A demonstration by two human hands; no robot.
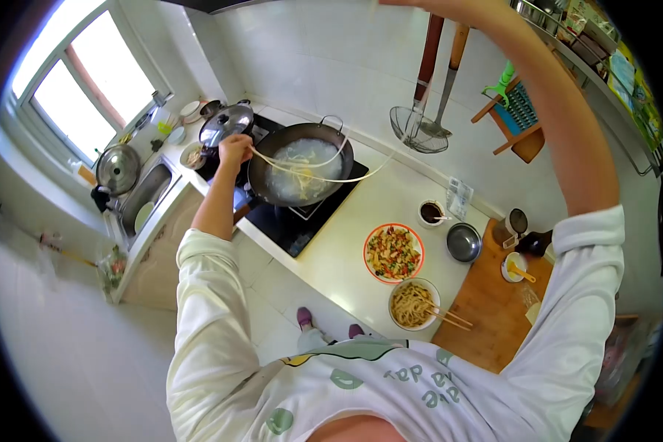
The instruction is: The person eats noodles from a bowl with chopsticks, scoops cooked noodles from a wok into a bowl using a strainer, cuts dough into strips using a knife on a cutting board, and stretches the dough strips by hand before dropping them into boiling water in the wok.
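Observation:
My left hand (235,149) is closed on the ends of long pale noodle strands (328,179). They stretch across the wok, and one curves out past its right rim. Beneath them, the black wok (260,177) holds cloudy liquid with yellowish noodles (302,175) in it, on a black cooktop (296,239). My right arm is raised high past the hanging strainer (420,132). Only part of my right hand (412,3) shows at the top edge; its fingers are cut off, so whether it holds anything is hidden.
Along the counter stand an orange-rimmed bowl of chopped food (394,253), a noodle bowl (412,305) with chopsticks, a dark sauce cup (431,214) and a metal bowl (464,242). A wooden board (457,342) lies right. A lidded pot (227,125) and sink (153,193) are left.

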